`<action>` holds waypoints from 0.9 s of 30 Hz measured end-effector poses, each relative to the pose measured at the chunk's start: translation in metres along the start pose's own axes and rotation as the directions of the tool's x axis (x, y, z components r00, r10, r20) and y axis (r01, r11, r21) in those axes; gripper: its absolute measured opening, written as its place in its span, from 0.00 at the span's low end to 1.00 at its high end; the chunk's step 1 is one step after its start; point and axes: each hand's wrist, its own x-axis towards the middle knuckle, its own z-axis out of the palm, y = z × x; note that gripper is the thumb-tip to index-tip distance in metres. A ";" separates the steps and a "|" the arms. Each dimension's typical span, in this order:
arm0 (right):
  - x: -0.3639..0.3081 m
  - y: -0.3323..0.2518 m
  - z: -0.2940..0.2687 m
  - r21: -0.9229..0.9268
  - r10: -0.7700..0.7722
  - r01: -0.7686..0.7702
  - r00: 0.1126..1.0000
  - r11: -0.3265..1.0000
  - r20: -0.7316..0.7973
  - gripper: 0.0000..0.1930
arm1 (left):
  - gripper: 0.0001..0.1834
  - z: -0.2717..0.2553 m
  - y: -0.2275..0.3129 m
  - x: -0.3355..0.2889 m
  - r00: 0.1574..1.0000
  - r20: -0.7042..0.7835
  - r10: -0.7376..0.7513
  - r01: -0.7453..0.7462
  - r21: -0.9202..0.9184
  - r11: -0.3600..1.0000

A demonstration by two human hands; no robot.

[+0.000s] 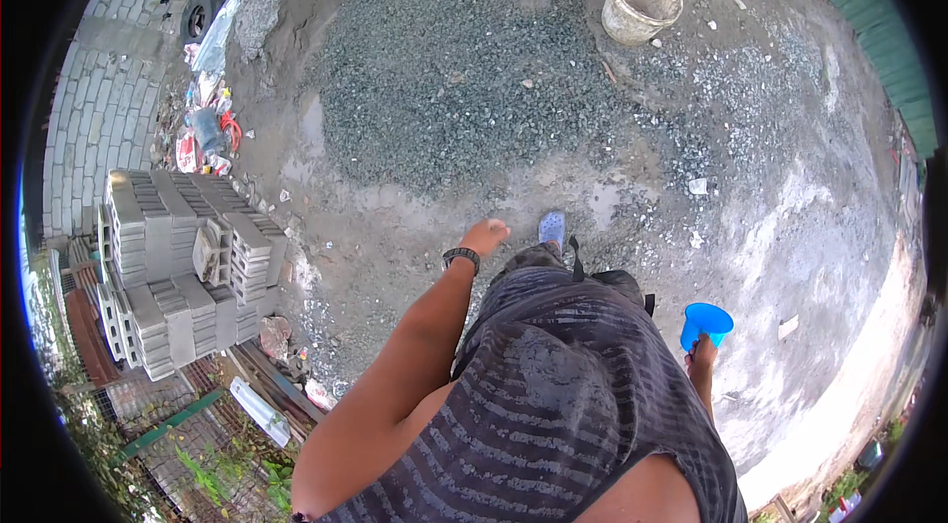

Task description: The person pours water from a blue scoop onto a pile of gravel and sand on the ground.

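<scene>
My right hand (702, 355), low at my right side, is closed on a bright blue plastic dipper (698, 320). The dipper's round rim faces up, and my fingers cover part of its near side. In front of my body hangs my left hand (486, 236), a dark watch on its wrist. Its fingers look loosely curled, with nothing seen in them. Below it lies bare grey ground. One light blue clog (552, 228) shows under me, just right of my left hand.
A wide gravel heap (464, 59) spreads ahead. Beyond its right side stands a dirty white bucket (642, 4) with a wire handle. Stacked hollow blocks (183, 276) rise at left, near litter (205, 133) and a tire (200, 17). A green metal fence (884, 39) borders the far right.
</scene>
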 end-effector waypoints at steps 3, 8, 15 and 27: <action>0.005 -0.025 0.011 0.025 -0.016 0.015 1.000 1.000 0.001 0.07 | 0.28 -0.010 0.033 0.034 0.999 0.016 0.028 -0.025 -0.170 0.985; 0.003 -0.054 0.037 -0.033 -0.094 0.097 0.993 0.995 0.066 0.07 | 0.25 -0.031 0.086 0.067 0.998 0.019 0.064 -0.059 -0.206 0.977; 0.022 -0.076 0.052 -0.022 -0.055 0.058 0.994 0.998 0.099 0.09 | 0.17 -0.019 0.048 0.039 0.988 0.038 -0.150 0.155 -0.214 0.965; 0.022 -0.086 0.059 -0.074 -0.012 0.020 0.995 0.997 0.098 0.08 | 0.19 -0.027 0.065 0.059 0.982 0.105 -0.158 0.169 -0.106 0.980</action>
